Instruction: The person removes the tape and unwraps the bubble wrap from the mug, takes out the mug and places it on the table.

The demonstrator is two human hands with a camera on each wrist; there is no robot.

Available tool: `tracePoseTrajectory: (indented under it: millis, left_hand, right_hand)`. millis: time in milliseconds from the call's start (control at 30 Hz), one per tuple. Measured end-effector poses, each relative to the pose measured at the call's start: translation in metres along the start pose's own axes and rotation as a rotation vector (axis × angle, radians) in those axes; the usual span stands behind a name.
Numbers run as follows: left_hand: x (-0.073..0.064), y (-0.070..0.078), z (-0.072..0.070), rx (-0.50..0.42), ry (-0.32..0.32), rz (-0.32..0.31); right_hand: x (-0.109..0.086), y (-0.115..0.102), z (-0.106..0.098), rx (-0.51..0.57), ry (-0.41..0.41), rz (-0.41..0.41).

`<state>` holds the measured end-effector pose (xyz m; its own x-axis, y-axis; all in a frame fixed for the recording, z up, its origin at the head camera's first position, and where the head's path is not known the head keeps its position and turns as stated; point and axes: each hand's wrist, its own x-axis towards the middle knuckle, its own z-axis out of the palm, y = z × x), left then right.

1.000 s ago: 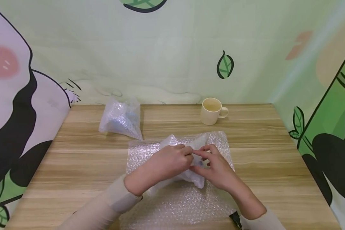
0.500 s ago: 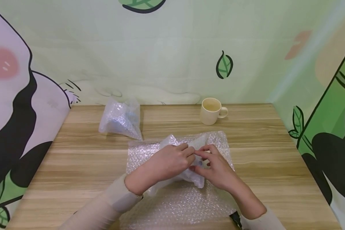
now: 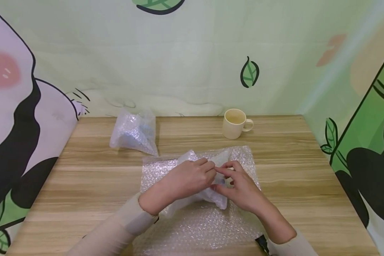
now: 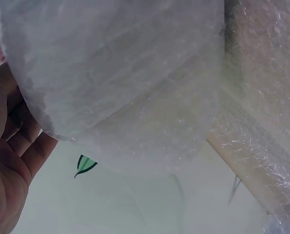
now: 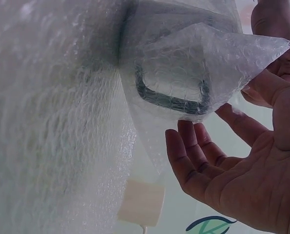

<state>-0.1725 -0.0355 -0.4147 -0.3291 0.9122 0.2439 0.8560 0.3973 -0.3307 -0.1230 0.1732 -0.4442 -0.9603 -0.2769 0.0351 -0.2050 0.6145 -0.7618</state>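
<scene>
A bundle wrapped in bubble wrap rests on a flat bubble wrap sheet. In the right wrist view a dark handle-shaped loop shows through the bundle's layers; the rest of what is inside is blurred. My left hand, its fingers bent, pinches the wrap at the top of the bundle. Facing it, my right hand holds a fold of wrap between thumb and index finger, its fingertip close to the left fingers. Its other fingers curve beneath the bundle in the right wrist view. The left fingertips are hidden in the head view.
A cream mug stands at the back of the wooden table, handle to the right. At the back left lies a second bubble-wrapped packet with something blue inside. A small black object sits by my right sleeve.
Both hands stay nearly in place at the bundle. My left fingers shift slightly right, then slightly back. Mug, packet and sheet have not moved.
</scene>
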Motion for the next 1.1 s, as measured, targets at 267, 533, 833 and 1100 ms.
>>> tracePoseTrajectory:
  millis: [267, 533, 833, 1100]
  left_hand:
    - [-0.005, -0.001, 0.002, -0.125, 0.101, -0.081]
    - [-0.011, 0.002, -0.004, -0.241, 0.064, -0.163]
    - [-0.017, 0.003, -0.011, -0.365, 0.004, -0.317]
    - [-0.024, 0.001, -0.011, -0.315, 0.055, -0.376]
  right_hand:
    - [0.0, 0.0, -0.001, 0.009, -0.008, 0.005]
    - [0.001, 0.001, -0.001, 0.005, -0.007, -0.001]
    - [0.002, 0.001, -0.001, 0.015, -0.031, 0.009]
    - [0.003, 0.001, -0.001, 0.028, -0.045, 0.027]
